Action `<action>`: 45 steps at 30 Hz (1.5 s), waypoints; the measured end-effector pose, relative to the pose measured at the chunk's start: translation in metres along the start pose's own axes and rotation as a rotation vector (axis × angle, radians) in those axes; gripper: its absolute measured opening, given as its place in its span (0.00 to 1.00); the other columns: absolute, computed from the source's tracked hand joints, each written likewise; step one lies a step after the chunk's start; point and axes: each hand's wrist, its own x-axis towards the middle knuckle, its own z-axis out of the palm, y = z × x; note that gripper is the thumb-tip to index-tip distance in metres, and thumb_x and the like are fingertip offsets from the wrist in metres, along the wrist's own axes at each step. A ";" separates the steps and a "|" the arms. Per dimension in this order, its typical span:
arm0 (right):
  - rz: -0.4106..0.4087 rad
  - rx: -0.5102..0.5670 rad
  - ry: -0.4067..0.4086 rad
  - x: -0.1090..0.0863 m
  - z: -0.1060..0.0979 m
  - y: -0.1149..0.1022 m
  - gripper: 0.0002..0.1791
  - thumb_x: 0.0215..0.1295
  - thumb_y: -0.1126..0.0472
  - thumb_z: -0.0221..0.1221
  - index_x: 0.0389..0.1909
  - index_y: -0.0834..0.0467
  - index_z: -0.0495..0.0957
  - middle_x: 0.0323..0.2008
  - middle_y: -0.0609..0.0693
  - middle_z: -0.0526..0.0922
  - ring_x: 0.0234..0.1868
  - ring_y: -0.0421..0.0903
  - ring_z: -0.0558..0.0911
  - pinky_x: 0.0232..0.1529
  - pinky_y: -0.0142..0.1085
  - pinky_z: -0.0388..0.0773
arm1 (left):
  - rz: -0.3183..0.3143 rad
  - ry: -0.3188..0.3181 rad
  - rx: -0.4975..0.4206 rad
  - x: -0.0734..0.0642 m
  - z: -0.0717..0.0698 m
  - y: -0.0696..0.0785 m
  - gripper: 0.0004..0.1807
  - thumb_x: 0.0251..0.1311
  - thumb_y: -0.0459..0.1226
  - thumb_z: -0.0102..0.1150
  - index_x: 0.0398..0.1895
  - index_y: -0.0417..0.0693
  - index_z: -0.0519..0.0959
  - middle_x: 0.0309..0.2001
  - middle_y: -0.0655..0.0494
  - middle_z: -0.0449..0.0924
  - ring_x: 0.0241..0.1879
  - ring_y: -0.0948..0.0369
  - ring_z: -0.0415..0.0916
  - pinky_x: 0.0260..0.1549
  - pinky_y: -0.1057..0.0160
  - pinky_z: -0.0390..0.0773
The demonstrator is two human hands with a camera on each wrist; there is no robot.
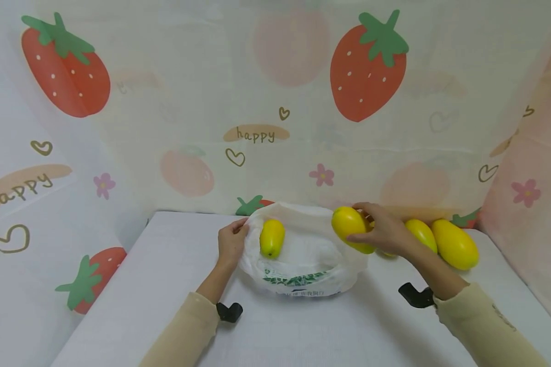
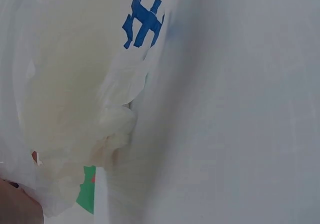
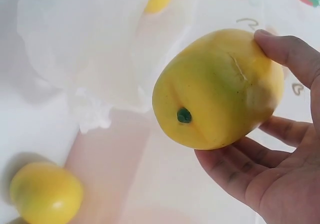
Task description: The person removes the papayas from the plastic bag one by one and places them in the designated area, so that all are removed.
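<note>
A white plastic bag with green and blue print lies on the table with its mouth spread wide. My left hand pinches the bag's left rim; the left wrist view catches only a bit of this hand at its lower left corner. One yellow mango is inside, near that side. Over the right rim, my right hand holds another mango, its thumb and fingers on opposite sides. In the right wrist view, this held mango shows a dark green stem stub and a crease.
Right of the bag, a yellow-green mango and a larger yellow mango lie on the white table. Part of another yellow fruit shows below my right hand. A strawberry-print curtain stands along the table's back edge.
</note>
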 end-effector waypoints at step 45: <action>0.222 -0.073 0.063 -0.049 -0.020 0.099 0.49 0.57 0.37 0.64 0.64 0.71 0.62 0.52 0.72 0.75 0.47 0.62 0.76 0.43 0.49 0.82 | -0.013 -0.008 -0.009 0.001 -0.003 -0.001 0.16 0.69 0.37 0.53 0.56 0.42 0.80 0.54 0.44 0.82 0.50 0.52 0.80 0.56 0.58 0.79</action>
